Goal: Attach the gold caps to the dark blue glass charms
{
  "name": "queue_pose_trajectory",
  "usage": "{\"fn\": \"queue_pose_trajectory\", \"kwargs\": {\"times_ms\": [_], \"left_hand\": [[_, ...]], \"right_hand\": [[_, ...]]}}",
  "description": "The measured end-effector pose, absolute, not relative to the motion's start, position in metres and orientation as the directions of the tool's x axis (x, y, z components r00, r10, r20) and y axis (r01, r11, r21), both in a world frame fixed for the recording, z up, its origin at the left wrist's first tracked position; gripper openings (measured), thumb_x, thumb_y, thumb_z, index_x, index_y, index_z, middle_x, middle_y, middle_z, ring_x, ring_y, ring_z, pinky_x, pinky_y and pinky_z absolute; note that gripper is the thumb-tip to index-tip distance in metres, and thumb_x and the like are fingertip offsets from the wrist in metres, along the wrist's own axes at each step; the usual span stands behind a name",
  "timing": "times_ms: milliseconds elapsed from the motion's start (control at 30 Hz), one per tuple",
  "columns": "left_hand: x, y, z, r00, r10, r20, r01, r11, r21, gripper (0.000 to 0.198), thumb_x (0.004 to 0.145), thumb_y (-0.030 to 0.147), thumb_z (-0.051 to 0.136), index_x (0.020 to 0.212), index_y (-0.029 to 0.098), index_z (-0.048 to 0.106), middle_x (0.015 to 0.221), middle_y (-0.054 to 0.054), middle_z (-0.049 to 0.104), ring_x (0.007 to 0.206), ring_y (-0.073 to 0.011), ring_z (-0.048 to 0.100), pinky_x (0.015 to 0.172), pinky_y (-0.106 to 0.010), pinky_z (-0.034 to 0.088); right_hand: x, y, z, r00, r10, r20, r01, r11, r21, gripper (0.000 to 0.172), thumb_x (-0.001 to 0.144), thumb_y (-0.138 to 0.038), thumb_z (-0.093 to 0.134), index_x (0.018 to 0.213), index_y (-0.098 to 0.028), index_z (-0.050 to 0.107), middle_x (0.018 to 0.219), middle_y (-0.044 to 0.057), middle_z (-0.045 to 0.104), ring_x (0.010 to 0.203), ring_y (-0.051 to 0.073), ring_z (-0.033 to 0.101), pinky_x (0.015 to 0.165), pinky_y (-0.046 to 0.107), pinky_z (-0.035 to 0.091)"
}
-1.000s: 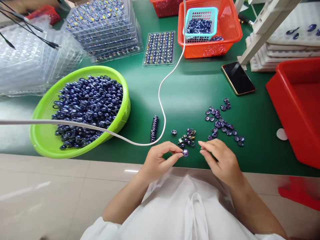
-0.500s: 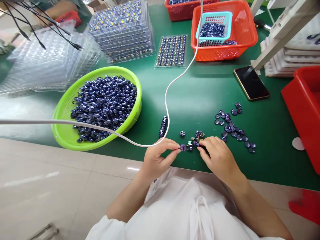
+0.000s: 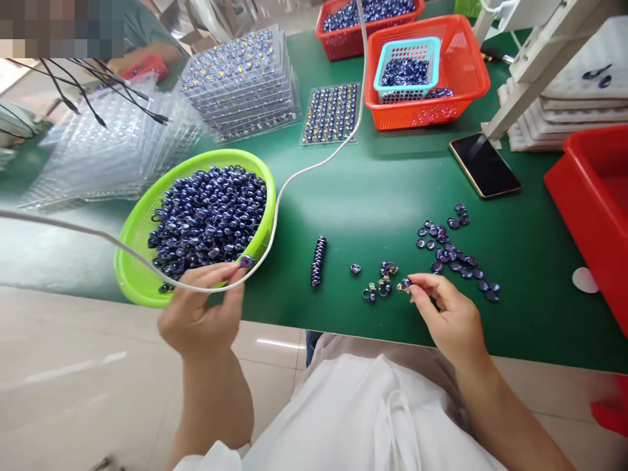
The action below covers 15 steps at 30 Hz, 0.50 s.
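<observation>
My left hand is closed at the fingertips on a small shiny dark blue piece, by the near rim of a lime-green basin. The basin holds a heap of dark blue looped pieces. My right hand pinches a small dark blue ball-shaped part with a coppery strip, just above the green table. Left of it lie several similar parts with loops and tiny boards and one round dark blue cap. A row of stacked dark rings lies between my hands.
Loose round caps lie to the right, near a phone. A white cable crosses the table and passes over my left hand. Filled clear trays, an orange basket and a red bin stand around. Someone's arm shows at the far left.
My left hand has moved left from the loose parts to the basin's rim, pinching a dark blue piece. My right hand has shifted slightly right, with a small part now visible in its fingers.
</observation>
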<state>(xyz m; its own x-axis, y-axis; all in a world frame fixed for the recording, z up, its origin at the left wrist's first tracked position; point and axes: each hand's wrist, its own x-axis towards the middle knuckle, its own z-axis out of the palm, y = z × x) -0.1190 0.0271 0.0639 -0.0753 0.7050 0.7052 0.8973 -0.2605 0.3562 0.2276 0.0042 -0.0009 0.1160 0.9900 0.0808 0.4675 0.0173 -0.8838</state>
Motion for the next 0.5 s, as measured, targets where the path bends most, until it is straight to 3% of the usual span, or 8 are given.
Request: {"fn": "queue_pose_trajectory", "kwargs": {"times_ms": [100,200,267,333,433,500], "left_hand": [[-0.144,0.041,0.072,-0.135,0.589,0.797,0.978,-0.049,0.202,0.015,0.08,0.019,0.079,0.094,0.018,0.076,0.093,-0.005,0.078,0.088,-0.0251,0.074,0.086,-0.042,0.057],[-0.167,0.063,0.075,-0.234,0.622,0.747,0.971,0.113,0.21,0.017,0.084,0.024,0.073,0.097,0.014,0.076,0.1,-0.008,0.079,0.097,-0.0295,0.073,0.089,-0.045,0.056],[-0.174,0.075,0.074,-0.234,0.675,0.7,0.969,0.105,0.223,0.028,0.08,0.025,0.077,0.106,0.016,0.075,0.11,-0.007,0.077,0.11,-0.0339,0.069,0.099,-0.052,0.052],[-0.169,0.079,0.07,-0.233,0.631,0.74,0.966,0.059,0.253,0.043,0.068,0.023,0.086,0.109,0.018,0.075,0.114,-0.006,0.076,0.113,-0.0367,0.066,0.103,-0.057,0.05],[-0.136,0.067,0.063,-0.177,0.654,0.735,0.952,-0.076,0.297,0.043,0.068,0.019,0.086,0.11,0.023,0.076,0.109,-0.004,0.076,0.101,-0.029,0.068,0.099,-0.049,0.053],[-0.102,0.05,0.058,-0.167,0.764,0.623,0.888,-0.158,0.431,0.039,0.076,0.019,0.081,0.113,0.023,0.074,0.11,-0.004,0.074,0.094,-0.0229,0.069,0.091,-0.04,0.056]], "right_hand": [[0.227,0.005,0.001,0.131,0.99,-0.044,0.272,-0.079,-0.959,0.017,0.094,-0.036,0.064,0.107,-0.026,0.069,0.088,0.0,0.075,0.079,0.017,0.075,0.076,0.029,0.061],[0.225,0.005,0.005,0.149,0.981,-0.122,0.11,-0.139,-0.984,0.019,0.091,-0.037,0.069,0.104,-0.025,0.069,0.087,0.001,0.076,0.079,0.017,0.076,0.077,0.029,0.063],[0.225,0.005,0.006,0.161,0.975,-0.151,0.032,-0.158,-0.987,0.019,0.089,-0.037,0.071,0.103,-0.024,0.07,0.086,0.001,0.077,0.079,0.018,0.077,0.078,0.03,0.064],[0.227,0.003,0.006,0.178,0.969,-0.168,-0.022,-0.167,-0.986,0.019,0.088,-0.037,0.072,0.103,-0.024,0.07,0.086,0.002,0.077,0.079,0.018,0.077,0.078,0.031,0.064],[0.23,0.001,0.004,0.21,0.961,-0.18,-0.085,-0.165,-0.983,0.019,0.088,-0.036,0.074,0.101,-0.023,0.07,0.083,0.002,0.077,0.076,0.018,0.077,0.074,0.032,0.064],[0.231,0.0,0.002,0.219,0.96,-0.175,-0.142,-0.146,-0.979,0.017,0.087,-0.033,0.075,0.101,-0.024,0.069,0.08,0.001,0.076,0.072,0.017,0.075,0.071,0.031,0.063]]}}
